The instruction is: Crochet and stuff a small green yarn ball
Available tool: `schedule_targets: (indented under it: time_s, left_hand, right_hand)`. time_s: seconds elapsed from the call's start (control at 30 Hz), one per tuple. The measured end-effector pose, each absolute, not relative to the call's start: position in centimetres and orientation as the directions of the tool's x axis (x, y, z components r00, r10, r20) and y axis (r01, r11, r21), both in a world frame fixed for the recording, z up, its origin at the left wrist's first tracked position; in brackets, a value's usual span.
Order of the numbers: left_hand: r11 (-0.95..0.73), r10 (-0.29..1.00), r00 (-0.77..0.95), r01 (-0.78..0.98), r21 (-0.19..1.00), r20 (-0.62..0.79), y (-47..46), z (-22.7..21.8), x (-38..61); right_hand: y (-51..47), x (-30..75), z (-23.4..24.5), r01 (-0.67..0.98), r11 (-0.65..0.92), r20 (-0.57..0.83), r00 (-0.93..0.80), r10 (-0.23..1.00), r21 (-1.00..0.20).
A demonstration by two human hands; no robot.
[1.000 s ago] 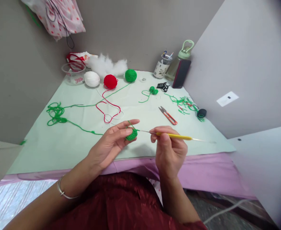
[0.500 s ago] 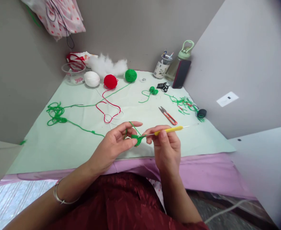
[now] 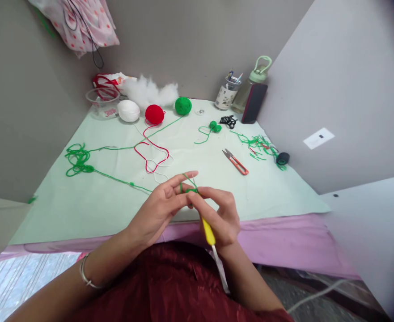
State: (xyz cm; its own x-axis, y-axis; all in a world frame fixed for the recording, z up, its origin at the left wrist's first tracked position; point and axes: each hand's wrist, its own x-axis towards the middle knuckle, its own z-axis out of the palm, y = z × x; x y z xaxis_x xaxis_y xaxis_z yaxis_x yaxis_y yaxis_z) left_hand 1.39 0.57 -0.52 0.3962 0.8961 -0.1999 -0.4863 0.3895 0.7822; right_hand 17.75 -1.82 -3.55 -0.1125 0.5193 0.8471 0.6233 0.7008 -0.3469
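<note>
Between finger and thumb, my left hand (image 3: pixel 161 203) pinches a small green crochet piece (image 3: pixel 192 191), mostly covered by fingers. Green yarn runs over its raised index finger. My right hand (image 3: pixel 220 214) grips a crochet hook (image 3: pixel 209 231) by its yellow handle, its fingertips close against the crochet piece. The hook's thin metal tip points up past the work, beside the taut yarn. A green strand (image 3: pixel 119 181) leads from the left hand to a loose tangle of green yarn (image 3: pixel 78 161) on the left of the table.
White (image 3: pixel 129 111), red (image 3: pixel 154 115) and green (image 3: pixel 183 106) yarn balls stand at the back, before white stuffing (image 3: pixel 151 91). Thread snips (image 3: pixel 236 162) lie right of centre, near yarn scraps (image 3: pixel 260 145). A bottle (image 3: pixel 250 89) and phone (image 3: pixel 255 104) stand back right.
My right hand has moved left against the work and turned the hook from nearly level to steep, handle down toward my lap. My left hand stays nearly in place, holding the piece.
</note>
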Motion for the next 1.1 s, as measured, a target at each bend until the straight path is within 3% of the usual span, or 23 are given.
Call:
schedule_targets:
  time_s: [0.07, 0.13, 0.23, 0.3, 0.4, 0.53, 0.6, 0.7, 0.83, 0.97, 1.1]
  left_hand:
    - [0.470, 0.863, 0.441, -0.516, 0.716, -0.249, 0.8, -0.4, 1.2]
    - [0.463, 0.870, 0.426, -0.539, 0.704, -0.247, 1.0, -0.1, 1.0]
    - [0.434, 0.880, 0.419, -0.521, 0.735, -0.223, 1.0, 0.1, 1.0]
    - [0.405, 0.891, 0.403, -0.492, 0.771, -0.210, 0.8, 0.0, 1.2]
    - [0.310, 0.930, 0.330, -0.464, 0.829, -0.163, 0.5, -0.4, 1.6]
    - [0.355, 0.913, 0.370, -0.510, 0.784, -0.172, 0.5, -0.6, 2.0]
    - [0.456, 0.867, 0.449, -0.539, 0.708, -0.217, 0.7, -0.6, 1.9]
    - [0.488, 0.857, 0.460, -0.580, 0.653, -0.232, 1.2, -0.5, 1.7]
    - [0.373, 0.907, 0.386, -0.550, 0.747, -0.168, 1.1, -0.4, 1.6]
    - [0.282, 0.924, 0.362, -0.436, 0.855, -0.121, 0.6, -0.3, 1.7]
    - [0.229, 0.938, 0.332, -0.384, 0.895, -0.097, 0.6, -0.3, 1.2]
  right_hand:
    - [-1.6, 17.7, -3.3, 0.458, 0.692, 0.792, 0.044, 0.609, -0.558]
    - [-1.3, 17.7, -2.9, 0.181, 0.636, 0.661, 0.187, 0.727, -0.750]
    - [-0.6, 17.6, -2.4, -0.083, 0.522, 0.499, 0.201, 0.843, -0.849]
    - [-0.5, 17.5, -2.4, -0.070, 0.491, 0.475, 0.166, 0.864, -0.868]
    - [-0.9, 17.3, -2.6, 0.088, 0.516, 0.523, 0.145, 0.840, -0.852]
    - [-1.6, 17.2, -3.3, 0.416, 0.640, 0.723, 0.067, 0.687, -0.646]
    - [-1.6, 17.3, -3.4, 0.451, 0.668, 0.768, 0.063, 0.638, -0.592]
    - [-1.3, 17.5, -3.1, 0.284, 0.640, 0.695, 0.182, 0.696, -0.714]
    - [-0.7, 17.5, -2.7, -0.066, 0.512, 0.483, 0.250, 0.839, -0.856]
    - [-0.4, 17.5, -2.8, -0.055, 0.437, 0.420, 0.195, 0.887, -0.898]
    - [-0.2, 17.6, -2.6, -0.195, 0.403, 0.365, 0.204, 0.909, -0.894]
